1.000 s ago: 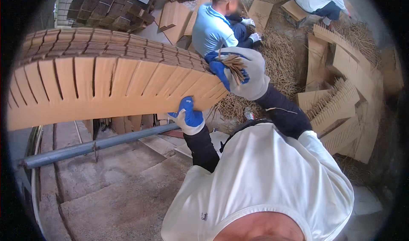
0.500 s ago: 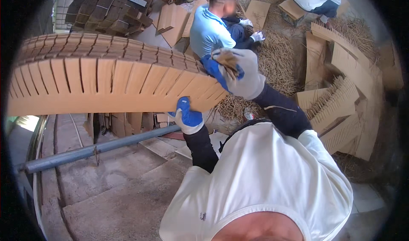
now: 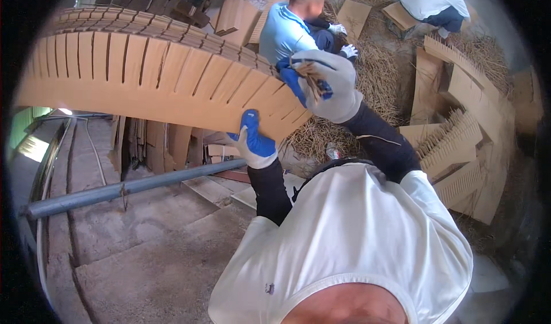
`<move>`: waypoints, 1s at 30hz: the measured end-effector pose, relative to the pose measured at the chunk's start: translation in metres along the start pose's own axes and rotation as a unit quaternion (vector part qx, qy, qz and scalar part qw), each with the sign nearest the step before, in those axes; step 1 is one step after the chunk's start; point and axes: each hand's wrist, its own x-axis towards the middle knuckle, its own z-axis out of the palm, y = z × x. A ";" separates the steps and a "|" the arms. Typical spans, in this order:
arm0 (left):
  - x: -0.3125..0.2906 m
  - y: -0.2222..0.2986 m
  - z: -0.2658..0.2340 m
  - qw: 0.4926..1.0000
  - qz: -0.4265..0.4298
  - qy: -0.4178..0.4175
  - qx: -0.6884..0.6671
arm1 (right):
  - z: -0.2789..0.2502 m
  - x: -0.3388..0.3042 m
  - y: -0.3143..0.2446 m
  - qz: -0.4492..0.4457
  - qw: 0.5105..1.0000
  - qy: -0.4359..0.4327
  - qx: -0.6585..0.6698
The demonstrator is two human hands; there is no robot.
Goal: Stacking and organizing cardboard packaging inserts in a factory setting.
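A long stack of slotted cardboard sheets runs from the left rim to my hands, a row of slits along its far edge. My left hand, in a white and blue glove, grips the stack's near edge with the thumb on its face; the other fingers are hidden. My right hand, gloved alike, is closed at the stack's right end. Thin brown cardboard strips poke out of its curled fingers, and its blue-coated part lies against the slotted edge.
Cardboard scrap strips cover the floor ahead. A seated co-worker in a light blue shirt is just beyond the stack; another person sits farther right. Cut cardboard pieces lean at right. A grey pipe crosses at lower left.
The slotted stack has risen and tilted in view, its left part now higher. Both hands have moved slightly up with it, and more strips show in my right hand.
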 end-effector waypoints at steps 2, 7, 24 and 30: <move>0.003 0.003 0.003 0.999 -0.022 -0.001 0.033 | -0.004 0.006 -0.003 -0.021 0.999 -0.019 0.020; -0.004 0.000 0.000 0.997 -0.079 -0.007 -0.027 | -0.013 0.007 -0.009 -0.016 1.000 -0.008 0.010; -0.014 -0.004 -0.024 0.997 -0.068 -0.007 -0.023 | -0.007 -0.009 -0.013 0.109 0.993 -0.027 0.029; -0.016 0.002 -0.017 0.997 0.019 -0.013 0.070 | 0.002 -0.007 -0.007 0.240 0.965 0.022 0.103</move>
